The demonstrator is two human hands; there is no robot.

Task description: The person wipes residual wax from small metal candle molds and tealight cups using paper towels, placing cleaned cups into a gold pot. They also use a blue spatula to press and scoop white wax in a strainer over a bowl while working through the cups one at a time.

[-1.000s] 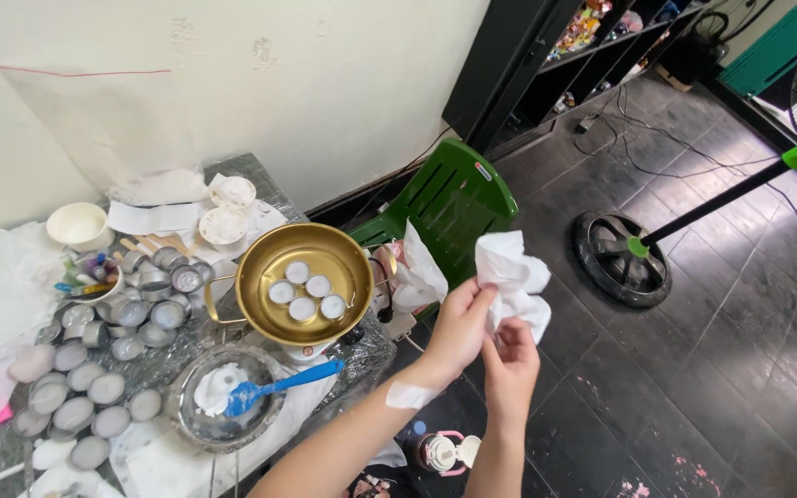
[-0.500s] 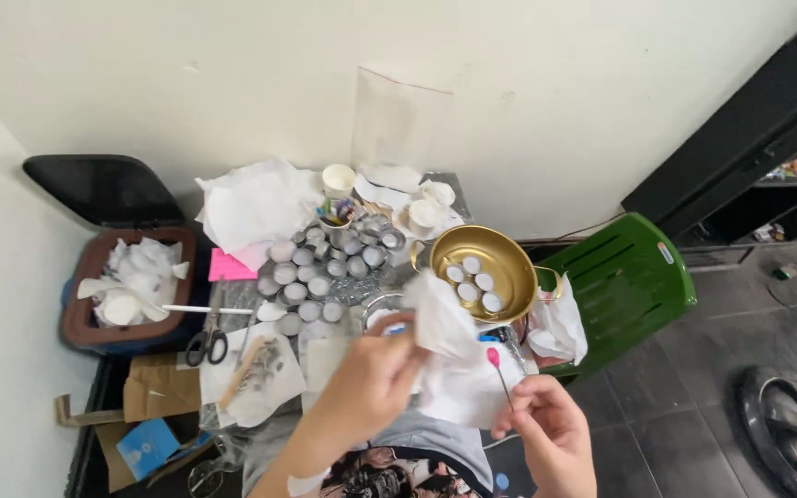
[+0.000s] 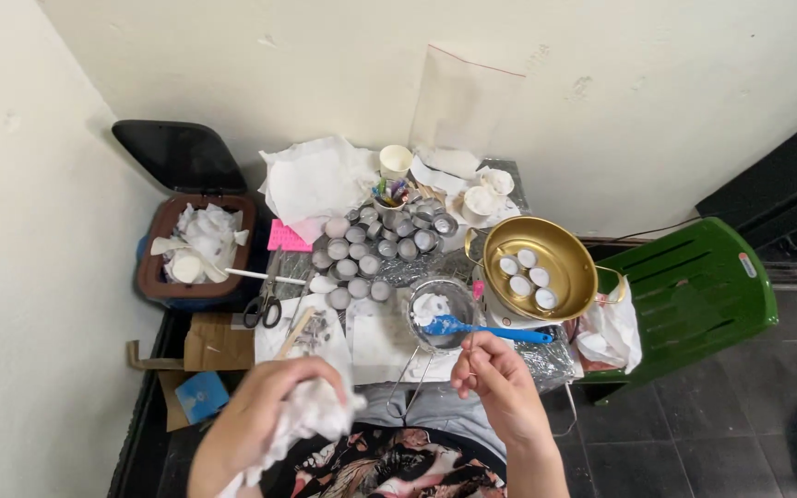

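Note:
My left hand (image 3: 260, 415) is closed around a crumpled white tissue (image 3: 311, 415) at the lower left, in front of the table's near edge. My right hand (image 3: 495, 378) hovers just below a blue spatula (image 3: 486, 329), fingers loosely curled and holding nothing visible. The spatula rests across a small metal sieve (image 3: 442, 316). To its right a gold pan (image 3: 540, 268) holds several small white candles. Many small round tealight cups (image 3: 373, 255) cover the table's middle.
An open bin (image 3: 197, 258) full of white tissues stands at the left, lid against the wall. Scissors (image 3: 261, 304), a pink note pad (image 3: 288, 237), paper cups (image 3: 396, 161) and white paper lie on the table. A green plastic chair (image 3: 694, 295) stands right. Cardboard pieces lie on the floor.
The view has swung from the floor and chair back to the table. The white tissue once spread between both hands is now bunched in my left hand; my right hand has let go.

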